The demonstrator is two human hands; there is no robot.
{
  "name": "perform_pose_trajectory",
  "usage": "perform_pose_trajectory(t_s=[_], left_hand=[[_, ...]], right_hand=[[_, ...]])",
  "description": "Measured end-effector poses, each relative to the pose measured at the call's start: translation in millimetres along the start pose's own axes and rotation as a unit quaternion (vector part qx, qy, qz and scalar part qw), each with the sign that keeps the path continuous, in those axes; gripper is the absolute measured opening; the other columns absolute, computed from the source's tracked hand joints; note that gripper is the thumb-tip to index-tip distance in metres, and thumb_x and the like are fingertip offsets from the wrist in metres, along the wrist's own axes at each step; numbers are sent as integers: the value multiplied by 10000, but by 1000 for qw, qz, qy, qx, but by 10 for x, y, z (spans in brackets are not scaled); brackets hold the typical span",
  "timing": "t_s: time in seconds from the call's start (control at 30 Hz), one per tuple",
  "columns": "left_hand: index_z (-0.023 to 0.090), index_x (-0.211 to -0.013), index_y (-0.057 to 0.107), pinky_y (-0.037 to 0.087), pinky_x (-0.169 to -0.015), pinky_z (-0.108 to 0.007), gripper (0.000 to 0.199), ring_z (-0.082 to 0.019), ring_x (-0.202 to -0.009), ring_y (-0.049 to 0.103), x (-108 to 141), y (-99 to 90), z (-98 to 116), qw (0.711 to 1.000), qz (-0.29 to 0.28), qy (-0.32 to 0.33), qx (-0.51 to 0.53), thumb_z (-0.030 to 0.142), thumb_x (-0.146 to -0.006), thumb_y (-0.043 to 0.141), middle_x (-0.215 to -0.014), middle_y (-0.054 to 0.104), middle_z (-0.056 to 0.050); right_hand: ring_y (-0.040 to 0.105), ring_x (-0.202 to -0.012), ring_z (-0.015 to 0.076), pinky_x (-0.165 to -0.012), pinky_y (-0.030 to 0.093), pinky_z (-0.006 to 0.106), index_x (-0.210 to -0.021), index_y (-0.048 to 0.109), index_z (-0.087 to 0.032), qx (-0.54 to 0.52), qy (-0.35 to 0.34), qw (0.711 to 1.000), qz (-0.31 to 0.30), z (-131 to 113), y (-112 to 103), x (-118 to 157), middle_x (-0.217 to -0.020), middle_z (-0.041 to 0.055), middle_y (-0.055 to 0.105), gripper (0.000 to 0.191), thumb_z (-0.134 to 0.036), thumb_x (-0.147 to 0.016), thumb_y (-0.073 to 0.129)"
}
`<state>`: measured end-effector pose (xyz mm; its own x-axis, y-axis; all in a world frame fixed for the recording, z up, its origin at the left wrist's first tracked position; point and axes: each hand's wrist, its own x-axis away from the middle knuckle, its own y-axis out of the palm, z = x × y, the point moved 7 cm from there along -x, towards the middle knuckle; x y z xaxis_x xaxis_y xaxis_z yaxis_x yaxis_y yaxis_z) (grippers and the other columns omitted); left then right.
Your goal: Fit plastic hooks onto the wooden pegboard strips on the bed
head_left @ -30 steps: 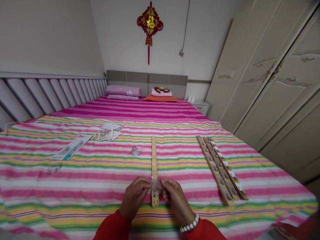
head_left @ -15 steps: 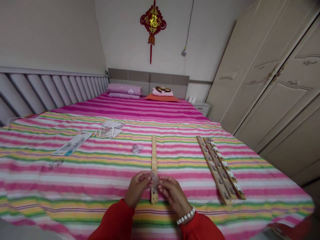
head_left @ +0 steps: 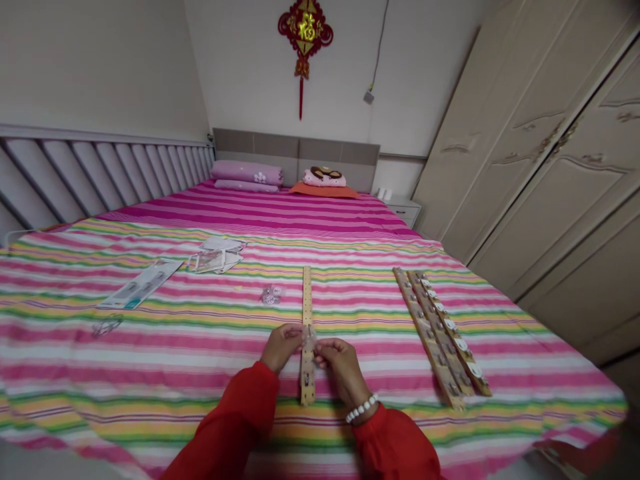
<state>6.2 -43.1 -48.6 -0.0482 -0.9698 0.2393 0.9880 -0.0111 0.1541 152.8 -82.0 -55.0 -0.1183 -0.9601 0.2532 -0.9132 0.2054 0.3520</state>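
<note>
A narrow wooden strip with rows of small holes (head_left: 307, 293) lies lengthwise in front of me on the striped cloth. My left hand (head_left: 283, 347) pinches the left side of a small clear plastic piece (head_left: 309, 337) over the strip. From the other side, the fingertips of my right hand (head_left: 343, 367) close on the same piece. Its exact kind is too small to make out. Nearer me, a small metal fitting (head_left: 307, 379) sits on the strip. Left of the strip lie small clear packets with round white parts (head_left: 271, 295).
Several similar strips carrying fittings (head_left: 430, 333) lie side by side at the right. Farther left are a flat clear package (head_left: 143, 283), a wire-like loop (head_left: 107, 325) and a pile of white packets (head_left: 217, 255). A wardrobe (head_left: 550, 167) borders the bed's right side.
Both hands have moved a little away from me along the strip, with the clear plastic piece between them. The strip and the other things lie as before; the view has tilted slightly.
</note>
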Motion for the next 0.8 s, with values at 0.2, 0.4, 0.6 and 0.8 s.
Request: perform_pose_trajectory(t_s=[0.2,0.4,0.6,0.8], left_hand=[[127,-796,679,468,-563,-237,347,-113,-567,581,-82,6,-16,999,-2,10,-39,252,-477,737,-618,624,16],[129,-789,679,464,-555,-243,319,-119,-571,571,-103,-13,-40,998,12,26,-60,262,-500,703,-613,599,24],[130,-816,684,459,-554,-253,328,-125,-573,560,-140,-38,-84,995,17,54,-88,280,-523,675,-624,601,16],[125,-842,696,438,-546,-247,378,-125,-585,553,-201,-70,-154,990,16,74,-118,343,-534,675,-640,599,8]], right_hand=[[493,-401,93,-419,352,215,-596,654,-133,27,-2,1000,11,53,-1,-63,-427,-17,597,147,-217,-507,736],[480,-383,91,-393,334,209,-607,637,-140,33,-3,999,11,153,-18,-116,-418,-29,585,156,-218,-509,730],[471,-363,88,-379,331,208,-601,622,-151,46,-4,999,16,192,-37,-127,-401,-39,566,154,-229,-509,718],[451,-345,83,-360,323,201,-616,610,-151,67,-6,997,27,241,-54,-150,-404,-52,558,149,-237,-519,685]])
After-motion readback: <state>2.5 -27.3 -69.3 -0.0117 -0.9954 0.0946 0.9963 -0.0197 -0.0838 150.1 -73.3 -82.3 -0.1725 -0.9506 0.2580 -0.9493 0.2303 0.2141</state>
